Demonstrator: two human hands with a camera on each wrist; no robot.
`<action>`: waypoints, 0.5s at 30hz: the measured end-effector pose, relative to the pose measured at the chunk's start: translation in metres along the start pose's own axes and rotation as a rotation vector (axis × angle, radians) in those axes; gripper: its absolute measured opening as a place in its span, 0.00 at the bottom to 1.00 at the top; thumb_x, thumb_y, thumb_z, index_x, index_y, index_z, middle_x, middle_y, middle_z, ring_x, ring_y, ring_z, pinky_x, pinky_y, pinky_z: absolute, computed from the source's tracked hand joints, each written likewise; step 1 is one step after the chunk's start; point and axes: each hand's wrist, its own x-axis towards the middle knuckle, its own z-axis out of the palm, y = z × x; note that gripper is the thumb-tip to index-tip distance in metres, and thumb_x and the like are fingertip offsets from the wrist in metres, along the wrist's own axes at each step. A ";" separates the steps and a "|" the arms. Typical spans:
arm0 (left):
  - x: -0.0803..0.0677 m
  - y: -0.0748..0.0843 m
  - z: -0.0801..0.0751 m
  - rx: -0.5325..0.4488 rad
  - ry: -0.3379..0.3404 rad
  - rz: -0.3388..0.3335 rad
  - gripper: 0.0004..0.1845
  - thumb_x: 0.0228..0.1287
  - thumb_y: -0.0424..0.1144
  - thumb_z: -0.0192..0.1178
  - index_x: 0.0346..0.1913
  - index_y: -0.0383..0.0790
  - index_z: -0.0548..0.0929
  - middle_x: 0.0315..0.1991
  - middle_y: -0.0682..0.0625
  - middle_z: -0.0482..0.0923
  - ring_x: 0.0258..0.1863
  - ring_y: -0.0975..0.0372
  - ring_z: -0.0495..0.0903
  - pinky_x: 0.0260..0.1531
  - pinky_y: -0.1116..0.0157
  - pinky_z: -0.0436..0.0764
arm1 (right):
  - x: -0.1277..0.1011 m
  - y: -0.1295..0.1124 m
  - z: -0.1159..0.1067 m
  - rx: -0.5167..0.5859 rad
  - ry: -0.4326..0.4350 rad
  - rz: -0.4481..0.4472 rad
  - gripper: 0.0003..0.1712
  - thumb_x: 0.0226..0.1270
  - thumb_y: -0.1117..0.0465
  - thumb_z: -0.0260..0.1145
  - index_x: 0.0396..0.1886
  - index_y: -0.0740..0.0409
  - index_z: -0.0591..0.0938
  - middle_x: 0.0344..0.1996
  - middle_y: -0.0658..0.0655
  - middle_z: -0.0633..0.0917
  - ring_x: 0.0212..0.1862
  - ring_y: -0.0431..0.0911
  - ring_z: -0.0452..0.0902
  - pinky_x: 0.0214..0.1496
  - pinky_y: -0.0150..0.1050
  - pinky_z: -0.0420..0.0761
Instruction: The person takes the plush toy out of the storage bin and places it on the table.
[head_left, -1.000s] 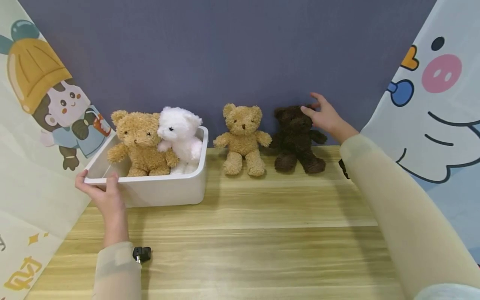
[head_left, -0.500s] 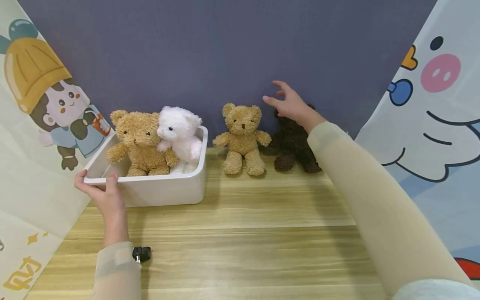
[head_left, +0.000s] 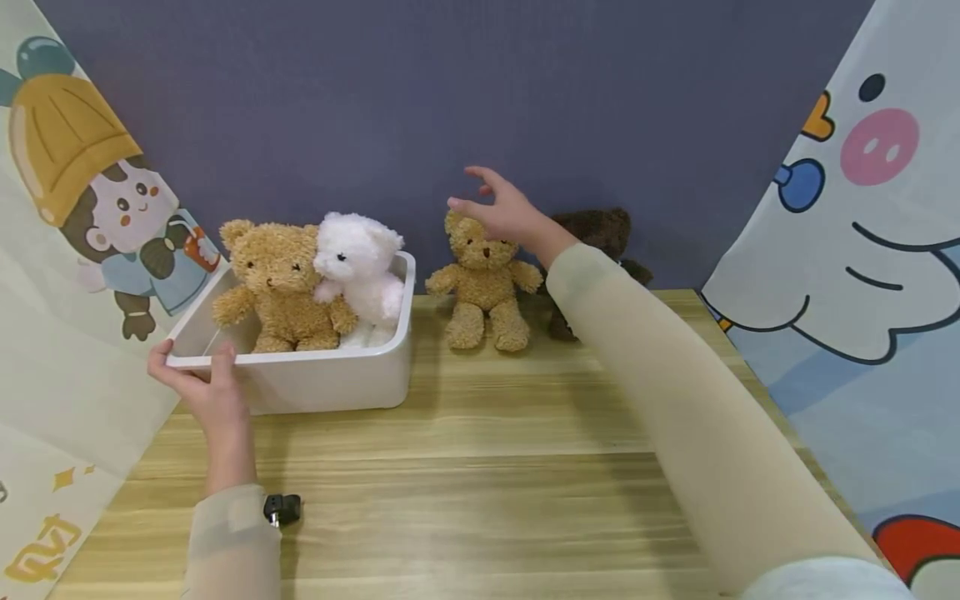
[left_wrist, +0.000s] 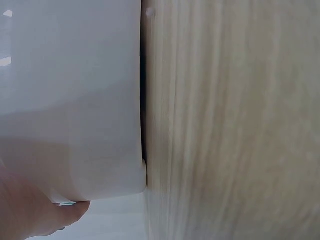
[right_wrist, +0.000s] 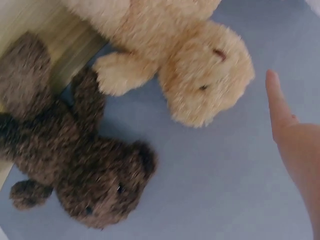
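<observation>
Tabletop: spread right hand over tan bear

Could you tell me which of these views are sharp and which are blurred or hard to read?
Head view: evenly lit and sharp; the tan bear, bin and both hands read clearly, with soft shadows on the table. Left wrist view: very close, the bin wall a near-featureless white, wood grain smeared. Right wrist view: soft and blurred; the brown bear lacks detail.

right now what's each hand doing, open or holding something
Left hand: grips the rim of the white bin.
Right hand: open, fingers spread, holding nothing, over the tan teddy bear.
</observation>
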 end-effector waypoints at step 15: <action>-0.002 0.004 -0.001 0.071 0.006 -0.056 0.34 0.67 0.31 0.58 0.71 0.58 0.61 0.69 0.52 0.67 0.67 0.59 0.68 0.63 0.70 0.67 | 0.015 -0.032 0.068 0.008 -0.148 -0.070 0.52 0.73 0.32 0.65 0.87 0.24 0.46 0.88 0.54 0.48 0.80 0.56 0.67 0.56 0.44 0.89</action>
